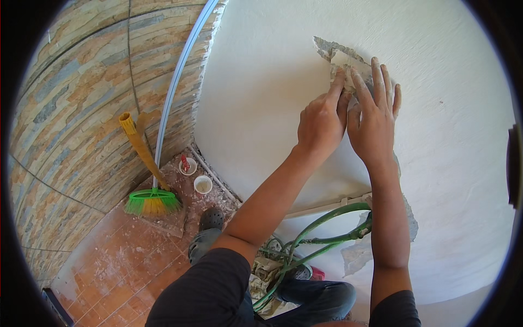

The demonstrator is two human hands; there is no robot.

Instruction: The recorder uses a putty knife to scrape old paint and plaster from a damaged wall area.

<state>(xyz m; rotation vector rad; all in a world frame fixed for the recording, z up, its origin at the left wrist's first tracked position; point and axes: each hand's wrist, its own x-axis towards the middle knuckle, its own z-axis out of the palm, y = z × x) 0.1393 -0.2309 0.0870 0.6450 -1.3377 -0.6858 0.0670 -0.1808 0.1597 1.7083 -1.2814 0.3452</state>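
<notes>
Ahead of me, a ragged bare patch (325, 45) of grey shows in the white painted wall (261, 81). A pale loose flake of wall coating (342, 59) stands out over this patch. My left hand (320, 122) has its index finger and thumb on the flake's lower edge, the other fingers curled. Close beside it, my right hand (372, 118) lies against the wall with fingers spread, its index fingertip touching the flake's right side. Dust whitens the fingertips. More grey bare wall (408, 216) shows beside my right forearm, and my hands hide part of the upper patch.
A green hose (322, 220) loops below my arms, near crumpled brown paper (263, 269). A green-and-yellow broom (153, 201) leans by the stone-clad wall (90, 98). Two small white cups (203, 184) sit on the debris-strewn tile floor (122, 261), one holding a red-handled item (185, 163).
</notes>
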